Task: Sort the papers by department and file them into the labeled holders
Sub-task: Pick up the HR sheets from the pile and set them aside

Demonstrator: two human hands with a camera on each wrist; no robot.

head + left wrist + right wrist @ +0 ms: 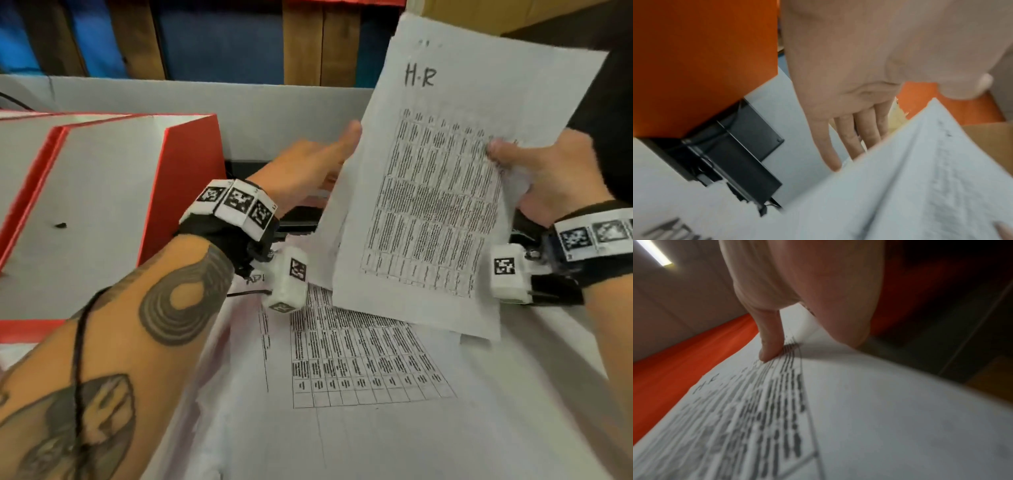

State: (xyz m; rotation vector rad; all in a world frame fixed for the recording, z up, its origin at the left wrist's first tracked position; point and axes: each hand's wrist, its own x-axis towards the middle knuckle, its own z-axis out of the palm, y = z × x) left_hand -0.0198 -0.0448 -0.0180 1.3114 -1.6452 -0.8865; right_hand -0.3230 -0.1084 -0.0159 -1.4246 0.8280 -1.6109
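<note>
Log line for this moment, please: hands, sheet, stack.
right hand: pinches H-R sheet, raised | left hand: fingers straight at sheet's left edge | stack: flat on table below

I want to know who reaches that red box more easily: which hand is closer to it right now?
Left. The left hand is just right of the red box, its fingers straight behind the H.R sheet. The right hand pinches the sheet's far edge, farther away.

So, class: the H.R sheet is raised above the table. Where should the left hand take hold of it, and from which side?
Pinch the bare left margin of the H.R sheet, coming from the left. The right hand already pinches its right edge, and the left hand is open beside the left one.
</note>
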